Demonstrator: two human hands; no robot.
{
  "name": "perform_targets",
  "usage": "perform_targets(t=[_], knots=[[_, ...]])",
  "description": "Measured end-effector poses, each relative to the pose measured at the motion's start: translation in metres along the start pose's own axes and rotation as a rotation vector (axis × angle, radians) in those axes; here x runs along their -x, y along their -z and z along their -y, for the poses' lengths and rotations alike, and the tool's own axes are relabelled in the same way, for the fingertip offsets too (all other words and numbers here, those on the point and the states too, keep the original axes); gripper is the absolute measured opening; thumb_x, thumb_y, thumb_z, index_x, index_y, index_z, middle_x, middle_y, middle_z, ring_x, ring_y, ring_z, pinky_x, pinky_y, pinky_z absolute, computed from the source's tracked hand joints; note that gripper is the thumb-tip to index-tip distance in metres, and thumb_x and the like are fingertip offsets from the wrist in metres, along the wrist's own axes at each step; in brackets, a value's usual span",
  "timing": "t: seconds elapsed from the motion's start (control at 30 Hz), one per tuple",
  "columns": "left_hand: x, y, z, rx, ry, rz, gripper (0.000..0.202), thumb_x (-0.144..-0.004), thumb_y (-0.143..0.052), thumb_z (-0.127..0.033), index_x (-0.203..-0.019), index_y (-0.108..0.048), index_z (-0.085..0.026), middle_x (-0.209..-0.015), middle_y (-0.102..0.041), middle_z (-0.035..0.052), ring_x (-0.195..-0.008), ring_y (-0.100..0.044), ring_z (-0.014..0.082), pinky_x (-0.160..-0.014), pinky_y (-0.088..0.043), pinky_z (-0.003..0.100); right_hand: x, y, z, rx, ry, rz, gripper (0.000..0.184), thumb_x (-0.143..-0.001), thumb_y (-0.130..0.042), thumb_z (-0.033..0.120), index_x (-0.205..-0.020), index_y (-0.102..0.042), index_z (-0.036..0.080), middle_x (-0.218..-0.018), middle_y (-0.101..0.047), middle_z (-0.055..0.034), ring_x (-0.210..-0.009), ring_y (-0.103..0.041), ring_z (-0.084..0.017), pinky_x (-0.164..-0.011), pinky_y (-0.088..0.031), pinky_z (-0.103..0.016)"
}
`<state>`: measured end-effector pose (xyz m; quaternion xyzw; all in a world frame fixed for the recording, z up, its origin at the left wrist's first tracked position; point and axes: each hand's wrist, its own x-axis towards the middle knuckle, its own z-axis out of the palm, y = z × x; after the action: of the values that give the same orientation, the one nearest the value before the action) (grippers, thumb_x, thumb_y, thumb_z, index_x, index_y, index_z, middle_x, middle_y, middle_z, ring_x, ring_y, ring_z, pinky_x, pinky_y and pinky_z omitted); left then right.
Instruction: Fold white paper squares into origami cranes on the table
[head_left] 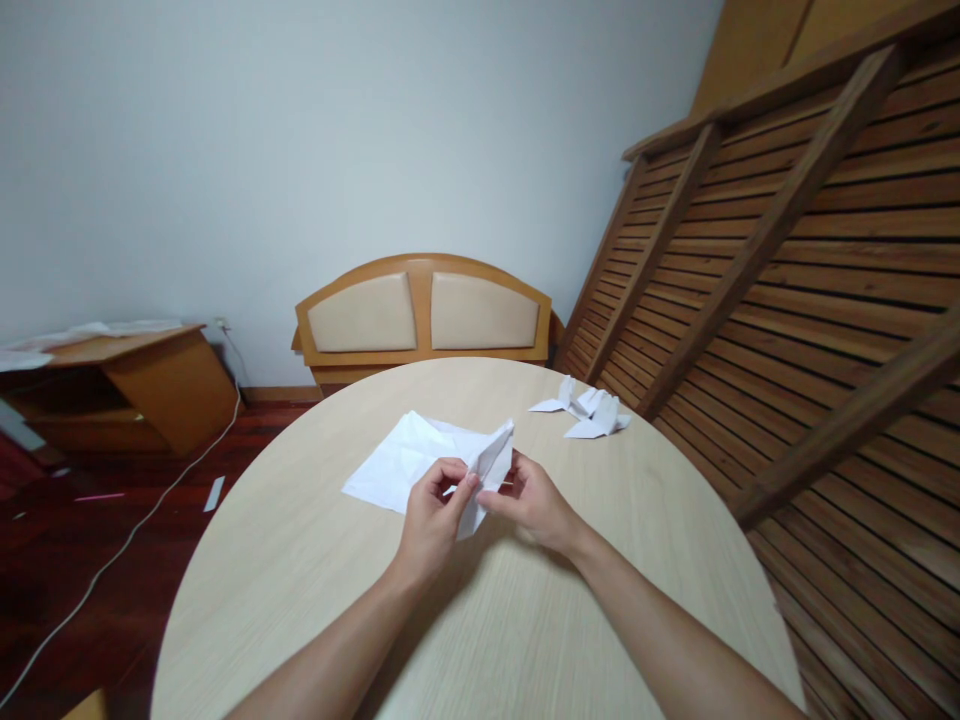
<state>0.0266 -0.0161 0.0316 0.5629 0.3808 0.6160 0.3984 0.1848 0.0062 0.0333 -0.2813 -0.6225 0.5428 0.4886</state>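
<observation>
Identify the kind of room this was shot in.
Probably a bedroom, perhaps partly dismantled: a padded headboard stands by the wall, and a slatted wooden frame leans at right.

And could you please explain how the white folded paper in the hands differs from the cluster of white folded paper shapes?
The white folded paper is held between the left hand and right hand; the cluster of white folded paper shapes rests untouched on the round pale table. The paper is near the table's middle, the cluster near its far right edge. Both are white.
</observation>
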Motion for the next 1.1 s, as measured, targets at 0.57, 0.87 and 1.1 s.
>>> perform_targets(t=[0.57, 0.87, 1.1], knots=[[-0.002, 0.0, -0.001, -0.004, 0.076, -0.113, 0.039, -0.079, -0.07, -0.056, -0.083, -0.056, -0.02, -0.072, -0.059, -0.0009, -0.063, -0.054, 0.0135, -0.06, -0.045, 0.024, 0.005, -0.01, 0.002, 0.217, 0.043, 0.055, 0.029, -0.077, -0.079, 0.036, -0.086, -0.055, 0.021, -0.095, -0.065, -0.002, -0.091, -0.063, -0.018, -0.088, -0.05, -0.035], [-0.005, 0.002, -0.003, 0.046, 0.09, -0.226, 0.038, -0.074, -0.074, -0.053, -0.078, -0.059, -0.019, -0.071, -0.059, -0.0011, -0.063, -0.053, 0.013, -0.06, -0.044, 0.023, 0.005, -0.008, 0.0, 0.308, -0.018, 0.095, 0.02, -0.089, -0.067, 0.038, -0.088, -0.066, 0.018, -0.085, -0.068, -0.0027, -0.079, -0.063, -0.017, -0.075, -0.048, -0.029], [-0.006, 0.004, -0.002, 0.075, 0.149, -0.195, 0.038, -0.071, -0.078, -0.05, -0.078, -0.058, -0.018, -0.063, -0.054, -0.0045, -0.056, -0.047, 0.0105, -0.053, -0.039, 0.02, 0.004, -0.003, -0.002, 0.262, -0.001, 0.024, 0.022, -0.095, -0.056, 0.041, -0.102, -0.056, 0.021, -0.079, -0.067, 0.0001, -0.072, -0.061, -0.016, -0.066, -0.045, -0.027]])
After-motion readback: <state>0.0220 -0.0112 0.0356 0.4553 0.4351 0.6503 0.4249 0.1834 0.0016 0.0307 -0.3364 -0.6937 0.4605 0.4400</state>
